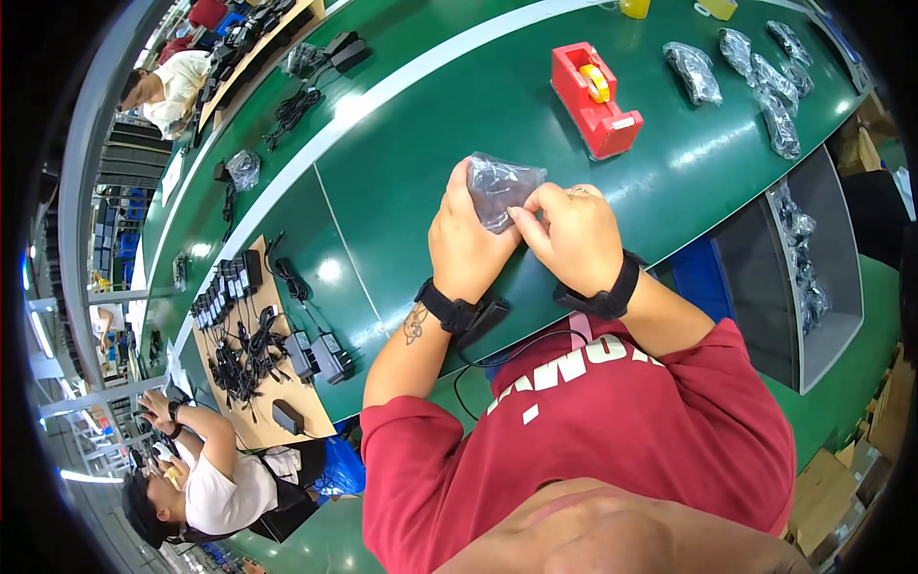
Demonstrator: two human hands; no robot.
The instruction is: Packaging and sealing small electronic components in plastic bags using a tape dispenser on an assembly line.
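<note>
Both hands meet over the green work table [402,163]. My left hand [466,247] cups a dark item wrapped in a clear plastic bag [499,187] from behind. My right hand [574,239] pinches the bag's lower edge with thumb and fingertips. Each wrist wears a black band. A black cable hangs under my left wrist.
A red tape dispenser [593,99] stands just beyond my hands. Several bagged items [695,73] lie at the far right. A board [251,344] of black adapters and cables sits at the left, next to a seated person [206,478]. A grey bin [813,277] holds bagged items at right.
</note>
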